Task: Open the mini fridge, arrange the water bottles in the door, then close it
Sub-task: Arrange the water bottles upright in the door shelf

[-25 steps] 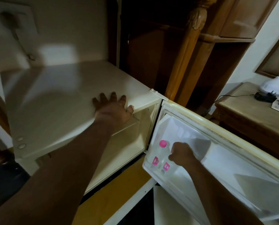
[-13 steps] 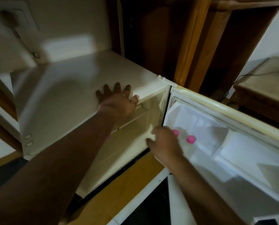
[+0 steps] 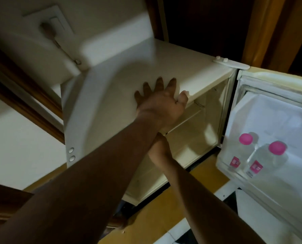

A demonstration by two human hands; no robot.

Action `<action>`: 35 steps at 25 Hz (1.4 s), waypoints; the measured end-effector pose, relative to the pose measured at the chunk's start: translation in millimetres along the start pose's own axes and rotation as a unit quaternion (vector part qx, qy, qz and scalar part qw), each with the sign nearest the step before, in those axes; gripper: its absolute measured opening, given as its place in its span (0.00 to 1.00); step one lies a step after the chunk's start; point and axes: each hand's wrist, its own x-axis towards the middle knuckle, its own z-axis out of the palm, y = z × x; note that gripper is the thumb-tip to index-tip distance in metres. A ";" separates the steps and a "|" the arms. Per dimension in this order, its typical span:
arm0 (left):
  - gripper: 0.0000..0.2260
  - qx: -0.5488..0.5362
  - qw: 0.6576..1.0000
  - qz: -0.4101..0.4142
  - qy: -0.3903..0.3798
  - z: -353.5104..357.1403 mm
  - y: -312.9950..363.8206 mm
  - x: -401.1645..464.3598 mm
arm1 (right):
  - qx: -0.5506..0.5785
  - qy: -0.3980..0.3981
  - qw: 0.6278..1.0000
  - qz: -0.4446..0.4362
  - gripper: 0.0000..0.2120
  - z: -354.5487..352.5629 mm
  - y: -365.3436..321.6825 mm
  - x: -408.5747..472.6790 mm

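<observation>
The cream mini fridge (image 3: 122, 73) stands open, its door (image 3: 269, 110) swung out to the right. Two clear water bottles with pink caps stand side by side in the door's lower shelf, one (image 3: 241, 150) nearer the hinge, the other (image 3: 268, 157) to its right. My left hand (image 3: 162, 103) lies flat on the fridge top, fingers spread, thumb hooked over the front edge. My right hand (image 3: 158, 150) reaches into the fridge's cavity under my left forearm, which hides most of it; I cannot see its fingers or anything in them.
Inside the fridge a shelf (image 3: 187, 118) crosses the cavity. Dark wooden furniture (image 3: 262, 29) stands behind the door. A wall socket plate (image 3: 50, 23) with a plug sits upper left. Below are a yellow floor strip (image 3: 164, 213) and a white ledge.
My right hand left the door's bottles and moved left into the fridge cavity, under my left forearm. Both bottles now stand free in the door shelf. The camera has moved closer.
</observation>
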 end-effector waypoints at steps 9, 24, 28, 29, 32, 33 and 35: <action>0.33 0.003 1.000 0.003 0.013 0.2 10.3 -3.5 | 0.141 0.165 0.976 -0.035 0.05 -90.7 19.8 -73.7; 0.32 -0.005 1.000 -0.002 0.013 -8.3 5.3 -10.5 | -0.377 -0.083 0.921 0.054 0.07 -298.9 -43.5 -169.8; 0.32 0.004 1.000 -0.003 0.018 -6.6 5.3 -10.7 | -0.473 -0.118 0.867 0.106 0.09 -306.3 -42.8 -153.9; 0.32 0.003 1.000 -0.002 0.018 -6.8 5.6 -11.3 | -0.480 -0.122 0.861 0.114 0.09 -306.2 -39.3 -150.2; 0.32 -0.001 1.000 -0.001 0.016 -8.8 6.0 -13.2 | -0.504 -0.136 0.843 0.134 0.16 -300.8 -23.6 -138.7; 0.32 -0.001 1.000 -0.002 0.015 -9.3 6.0 -14.0 | -0.516 -0.139 0.833 0.142 0.19 -296.7 -17.6 -135.4; 0.32 -0.005 1.000 -0.003 0.015 -9.9 5.6 -14.6 | -0.542 -0.152 0.810 0.164 0.22 -287.6 -8.5 -129.3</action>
